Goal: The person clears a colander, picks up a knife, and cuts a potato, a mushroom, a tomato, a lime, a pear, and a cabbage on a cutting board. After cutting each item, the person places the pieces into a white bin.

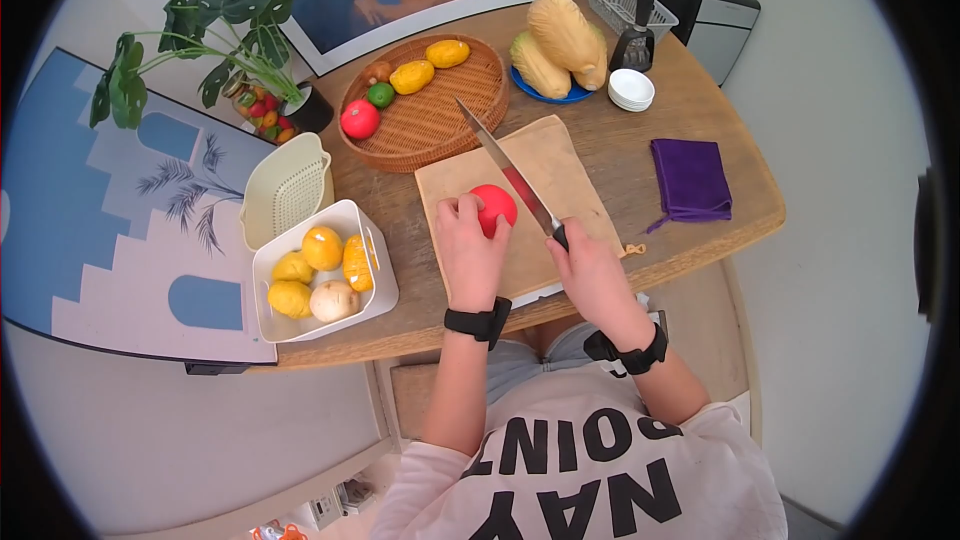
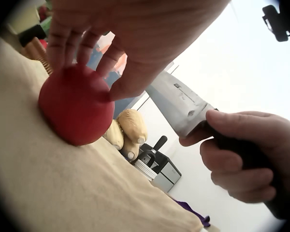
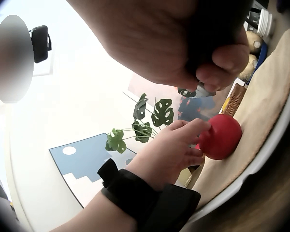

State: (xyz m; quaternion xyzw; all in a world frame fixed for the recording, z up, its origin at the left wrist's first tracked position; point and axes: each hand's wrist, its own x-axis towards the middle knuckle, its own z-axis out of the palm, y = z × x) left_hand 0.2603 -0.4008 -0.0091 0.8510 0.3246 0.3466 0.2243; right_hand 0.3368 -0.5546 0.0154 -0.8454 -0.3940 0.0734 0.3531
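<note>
On the cloth-covered board (image 1: 560, 155) sits a round red item (image 1: 495, 208), and the left hand (image 1: 472, 255) holds it from the near left side. In the left wrist view those fingertips press on the top and side of the red item (image 2: 77, 106). The right hand (image 1: 598, 285) grips the black handle of a large knife (image 1: 520, 185). Its blade is raised and points away from the body, just right of the red item. In the right wrist view the left hand (image 3: 169, 152) touches the red item (image 3: 222, 137).
A wicker tray (image 1: 425, 155) with fruit lies beyond the board. At left stand a white bin (image 1: 385, 308) of yellow items and a cream strainer (image 1: 290, 185). A purple cloth (image 1: 692, 180), white bowls (image 1: 631, 89) and a blue plate (image 1: 557, 98) are at right.
</note>
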